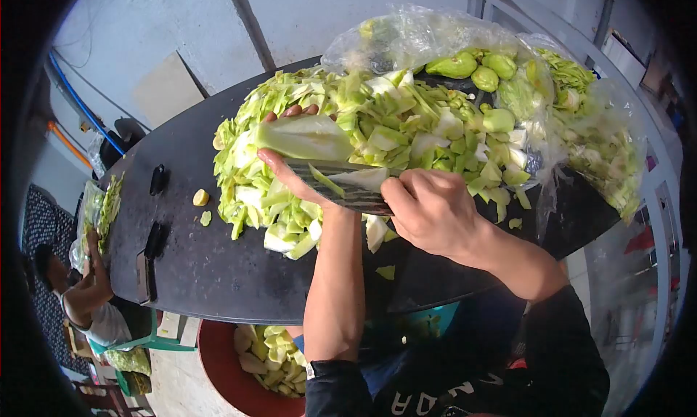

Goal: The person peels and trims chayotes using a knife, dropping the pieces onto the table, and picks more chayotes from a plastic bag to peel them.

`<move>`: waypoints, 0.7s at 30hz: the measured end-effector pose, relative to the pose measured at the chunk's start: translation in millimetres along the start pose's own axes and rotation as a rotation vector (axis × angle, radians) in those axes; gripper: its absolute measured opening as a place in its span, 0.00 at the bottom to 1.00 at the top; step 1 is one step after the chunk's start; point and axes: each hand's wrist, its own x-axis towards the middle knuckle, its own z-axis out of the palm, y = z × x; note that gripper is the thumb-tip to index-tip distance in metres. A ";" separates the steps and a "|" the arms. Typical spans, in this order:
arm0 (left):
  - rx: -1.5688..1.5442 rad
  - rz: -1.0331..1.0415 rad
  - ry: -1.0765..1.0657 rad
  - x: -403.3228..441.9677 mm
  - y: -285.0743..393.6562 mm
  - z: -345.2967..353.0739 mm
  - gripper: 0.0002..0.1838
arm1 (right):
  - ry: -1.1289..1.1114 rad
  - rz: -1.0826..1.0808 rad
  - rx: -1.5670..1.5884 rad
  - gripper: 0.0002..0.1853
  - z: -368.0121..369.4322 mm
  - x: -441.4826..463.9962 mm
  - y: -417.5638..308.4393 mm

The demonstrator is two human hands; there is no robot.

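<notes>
My left hand [272, 155] is wrapped round a pale, peeled chayote [308, 137], with its fingertips showing behind the far side. In my right hand [435, 210] is a wide-bladed knife [290, 168], gripped near its handle end; the handle itself is mostly hidden by my fingers. The blade lies just below the chayote, across the palm side of my left hand. A thin green strip of peel [327, 180] rests on the blade. Beneath both hands spreads a large heap of chayote peelings [254, 119].
Whole chayotes [454, 66] lie in a clear plastic bag [428, 28] at the back of the dark table [210, 272]. A red tub [218, 359] of pale pieces stands below the front edge. Black-handled objects [154, 240] lie left. Another person [91, 301] sits farther left.
</notes>
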 end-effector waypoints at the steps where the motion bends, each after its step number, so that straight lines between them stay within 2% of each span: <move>1: -0.009 -0.009 -0.005 -1.5 1.6 1.4 0.30 | -0.009 0.001 0.010 0.07 -0.1 -0.6 0.3; 11: -0.093 -0.012 -0.059 0.7 0.0 -1.8 0.29 | -0.013 0.008 0.036 0.07 3.6 3.8 2.0; 21: -0.048 -0.016 -0.034 -5.5 -1.1 6.4 0.27 | -0.008 0.029 -0.022 0.06 15.1 8.0 1.2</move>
